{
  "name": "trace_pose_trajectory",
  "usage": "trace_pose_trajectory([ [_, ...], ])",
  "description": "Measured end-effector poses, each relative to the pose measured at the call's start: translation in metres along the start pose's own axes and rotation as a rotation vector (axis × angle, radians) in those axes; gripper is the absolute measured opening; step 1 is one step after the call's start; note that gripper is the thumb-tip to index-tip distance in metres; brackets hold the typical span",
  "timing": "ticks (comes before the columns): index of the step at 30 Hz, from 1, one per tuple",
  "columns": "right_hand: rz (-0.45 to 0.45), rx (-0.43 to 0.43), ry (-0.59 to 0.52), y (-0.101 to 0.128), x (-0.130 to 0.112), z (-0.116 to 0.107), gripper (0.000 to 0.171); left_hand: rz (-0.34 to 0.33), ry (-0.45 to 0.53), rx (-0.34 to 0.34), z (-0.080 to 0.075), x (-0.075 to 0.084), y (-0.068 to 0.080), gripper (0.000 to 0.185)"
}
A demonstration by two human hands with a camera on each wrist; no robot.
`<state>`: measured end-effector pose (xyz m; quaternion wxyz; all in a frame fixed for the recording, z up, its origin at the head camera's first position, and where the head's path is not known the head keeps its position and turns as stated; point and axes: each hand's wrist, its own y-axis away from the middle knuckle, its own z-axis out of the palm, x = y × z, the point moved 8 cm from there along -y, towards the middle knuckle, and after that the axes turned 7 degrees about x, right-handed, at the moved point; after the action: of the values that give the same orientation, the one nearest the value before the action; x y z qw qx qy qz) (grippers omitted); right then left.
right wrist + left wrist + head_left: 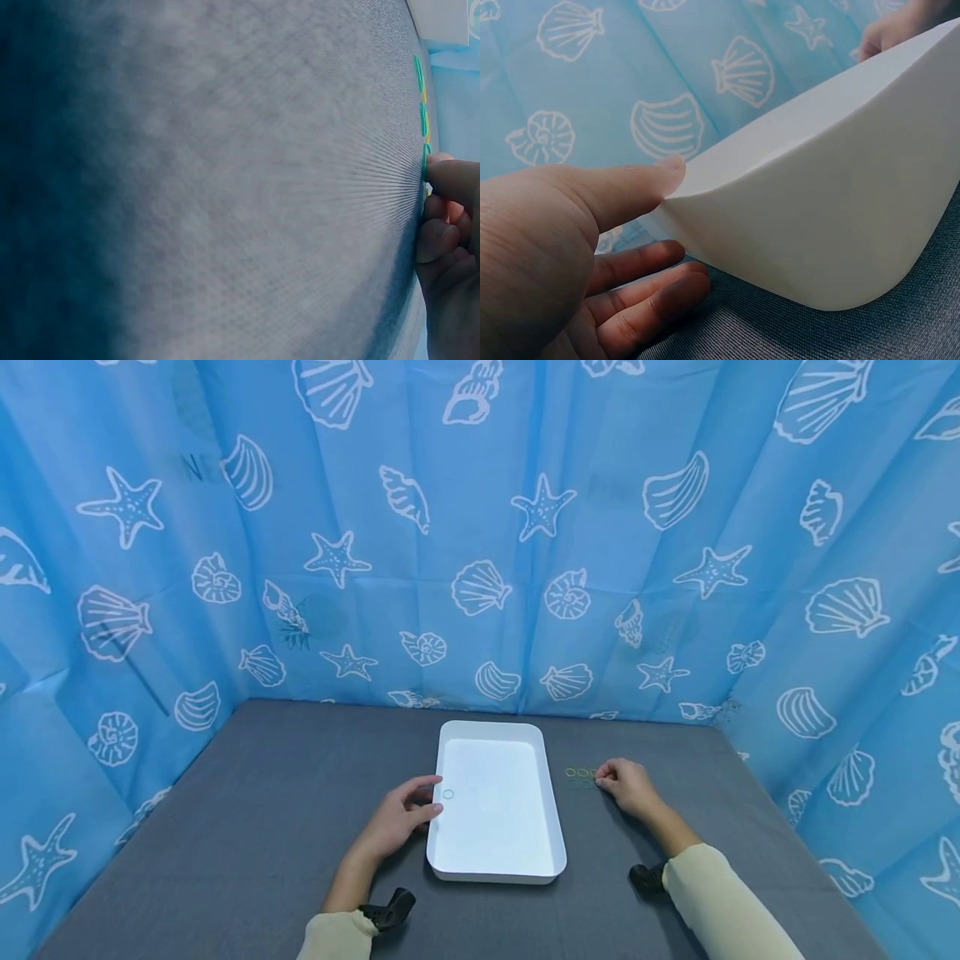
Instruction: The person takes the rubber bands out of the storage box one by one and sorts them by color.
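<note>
A white tray (525, 860) lies on the grey table, with one small ring (447, 794) inside near its left wall. My left hand (405, 814) holds the tray's left edge (832, 202): the thumb (641, 184) sits on the rim, and the fingers (652, 289) lie under the flared wall. Right of the tray is a small cluster of green and yellow rings (580, 773). My right hand (622, 783) is at the cluster's right end. Its curled fingertips (448, 176) pinch a green ring (424, 161) against the cloth, with more rings (421, 101) in a row beyond.
The table (262, 827) is covered in grey cloth. Blue curtains printed with shells and starfish (480, 527) close it in at the back and on both sides. A black wrist mount (390, 910) sits on each forearm. The tray's corner (446, 19) shows beyond the rings.
</note>
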<state>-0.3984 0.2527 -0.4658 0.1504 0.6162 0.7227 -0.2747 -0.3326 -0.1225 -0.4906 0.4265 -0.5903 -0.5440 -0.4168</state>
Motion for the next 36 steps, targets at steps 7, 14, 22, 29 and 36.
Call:
trace_pose_trajectory([
  [7,0.016,0.01,-0.001,0.0,0.001,-0.001,0.004,-0.005,-0.001,0.006,0.0,0.0,0.0,0.044],
  [14,0.047,0.013,-0.027,0.001,0.001,-0.001,0.004,-0.011,0.002,0.005,0.0,-0.001,-0.001,0.045],
  [22,0.083,0.024,-0.076,-0.002,0.004,-0.002,0.004,-0.014,-0.011,0.007,-0.001,-0.001,0.0,0.046],
  [29,0.107,0.05,-0.096,-0.006,0.005,-0.009,0.006,-0.007,0.003,0.003,0.001,0.0,0.0,0.045],
  [36,0.104,0.121,-0.091,-0.016,-0.003,-0.014,0.008,-0.015,-0.006,0.008,0.001,-0.002,-0.001,0.045],
])
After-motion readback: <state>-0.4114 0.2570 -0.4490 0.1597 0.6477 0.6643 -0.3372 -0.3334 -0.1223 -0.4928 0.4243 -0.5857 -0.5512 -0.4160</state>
